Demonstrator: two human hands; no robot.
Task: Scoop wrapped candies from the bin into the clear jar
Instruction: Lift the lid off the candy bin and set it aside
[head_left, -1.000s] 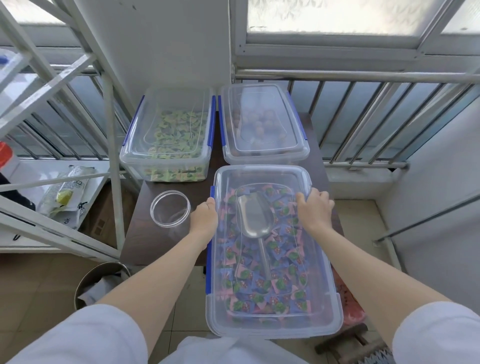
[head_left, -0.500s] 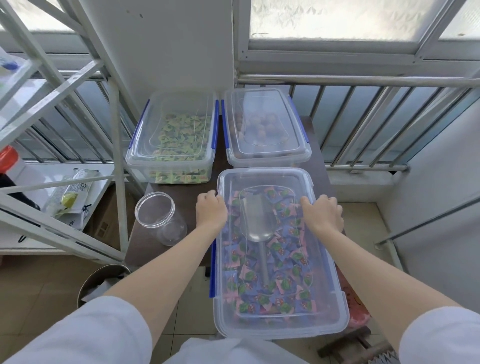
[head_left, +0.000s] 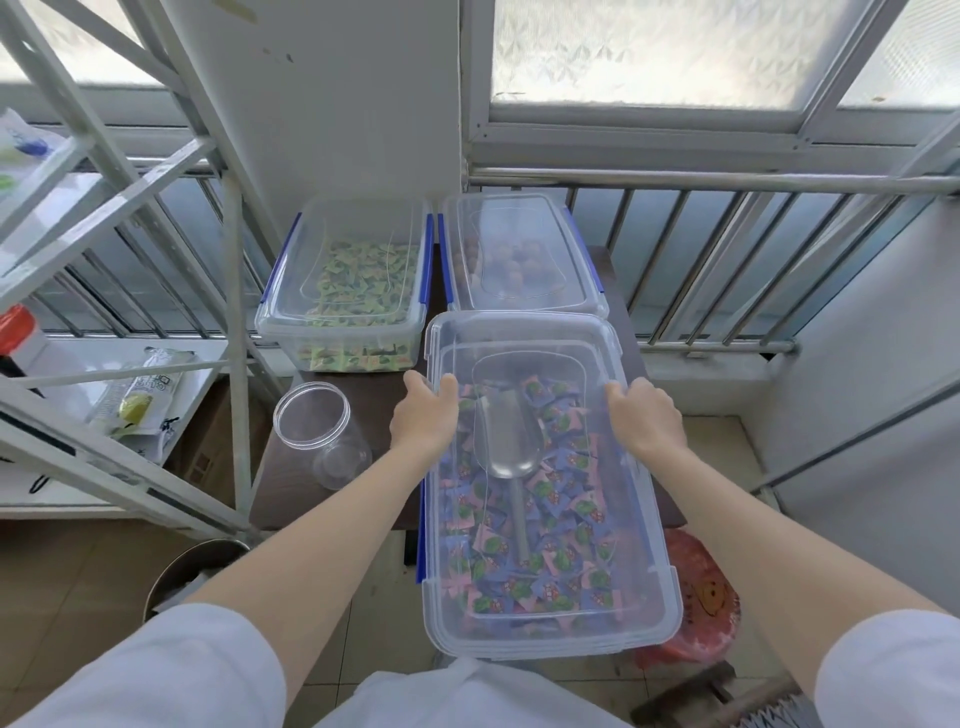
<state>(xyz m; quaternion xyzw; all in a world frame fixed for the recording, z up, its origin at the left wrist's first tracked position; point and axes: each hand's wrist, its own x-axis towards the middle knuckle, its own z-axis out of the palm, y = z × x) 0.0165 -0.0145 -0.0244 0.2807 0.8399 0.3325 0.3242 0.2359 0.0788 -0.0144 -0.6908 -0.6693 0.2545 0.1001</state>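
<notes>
Fingers (head_left: 448, 388) of the left hand (head_left: 423, 418) curl over the left long edge of the clear lid (head_left: 524, 338); those of the right hand (head_left: 644, 415) hook the opposite long edge, both closed on the rim, thumbs not clearly seen. Grip sits toward the far half of the lid, one hand per side: judged a level two-handed lift to take the lid off, since nothing can be scooped until it comes away

Candy bin (head_left: 550, 636): clear, blue side latches, lying lengthwise at the near right of the dark table (head_left: 291, 488), its near end overhanging the table's front edge. Inside: a deep layer of blue and pink wrapped candies (head_left: 566, 514), and a metal scoop (head_left: 509, 441) lying on top, bowl toward the far end, handle toward the person. Scoop untouched

Clear jar (head_left: 317, 431): open, no cap, empty, upright near the table's left edge, just beside the bin and apart from the left hand. Handy for a short carry from bin to mouth

Far edge of table, two more lidded bins side by side: green-wrapped candy bin (head_left: 353, 280) at left, partly filled; brown-sweets bin (head_left: 519, 254) at right, contents blurred through its lid

Metal bucket (head_left: 192, 571) on the floor off the table's near left corner
</notes>
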